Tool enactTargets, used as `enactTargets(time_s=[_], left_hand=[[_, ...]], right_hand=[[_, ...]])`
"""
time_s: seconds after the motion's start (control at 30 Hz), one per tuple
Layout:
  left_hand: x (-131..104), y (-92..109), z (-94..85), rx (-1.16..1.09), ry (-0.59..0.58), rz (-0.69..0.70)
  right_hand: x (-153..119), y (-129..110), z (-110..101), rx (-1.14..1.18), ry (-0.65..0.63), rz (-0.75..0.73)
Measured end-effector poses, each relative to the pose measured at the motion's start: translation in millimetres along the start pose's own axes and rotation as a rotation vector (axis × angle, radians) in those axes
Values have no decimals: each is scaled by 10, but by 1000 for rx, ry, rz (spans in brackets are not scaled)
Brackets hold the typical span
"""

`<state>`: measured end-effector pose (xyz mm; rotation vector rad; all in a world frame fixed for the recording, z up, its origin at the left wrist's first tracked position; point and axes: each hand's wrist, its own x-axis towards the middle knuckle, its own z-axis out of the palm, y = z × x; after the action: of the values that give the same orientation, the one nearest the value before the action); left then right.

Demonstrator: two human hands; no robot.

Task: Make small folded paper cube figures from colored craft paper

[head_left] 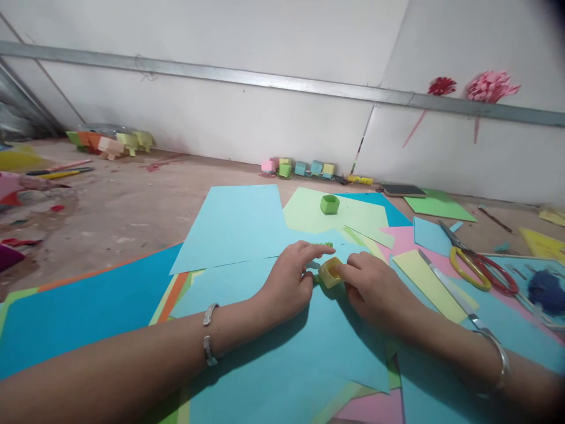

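Observation:
A small yellow folded-paper box (pixel 330 272) stands over light blue paper in front of me. My right hand (pixel 368 285) pinches its right side, with the fingertips at its open top. My left hand (pixel 293 274) is on the other side of the box, index finger stretched out above it and thumb apart below. Just past that fingertip lies a jagged green paper strip (pixel 324 244). A bit of green paper (pixel 316 278) shows between my left thumb and the box; whether it is attached cannot be made out. Farther back, a green paper ring (pixel 329 204) sits on pale green paper.
Scissors (pixel 481 265) and a craft knife (pixel 450 288) lie at right. Small coloured paper blocks (pixel 301 169) line the wall, beside a yellow tube (pixel 359 179). More paper shapes (pixel 112 144) stand at far left. Blue sheets (pixel 88 312) cover the left front.

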<state>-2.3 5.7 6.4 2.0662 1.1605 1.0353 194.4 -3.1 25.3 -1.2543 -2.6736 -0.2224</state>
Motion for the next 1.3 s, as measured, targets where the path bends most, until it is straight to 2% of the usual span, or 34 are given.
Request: enactTargets(time_s=[0.17,0.27,0.37,0.47,0.57,0.73,0.9,1.03,1.2,1.3], left_hand=[[14,0,-4,-64,42,-97],[35,5,-17,-123,137,-149],[57,16,-33,-163,257,-143],[67,27,-39,-150,315,-129],[84,12,-41,-51,288,-137],[170,-110,-85,144,191,-35],[174,-139,-123,192,134,-31],[122,-80,-93,208,90,2],[105,-58,-81,225,78,39],[91,-28,-98,166,24,76]], right_hand=[[-33,-38,-108,26,62,5],[-27,33,-230,45,151,13],[116,216,-314,88,205,23],[405,442,-299,62,134,-16],[744,651,-220,-38,19,-16],[1231,907,-36,-119,34,126],[1429,972,139,-140,20,200],[1189,968,5,-138,43,185],[437,859,-328,-136,26,117],[-3,687,-405,-118,-1,31]])
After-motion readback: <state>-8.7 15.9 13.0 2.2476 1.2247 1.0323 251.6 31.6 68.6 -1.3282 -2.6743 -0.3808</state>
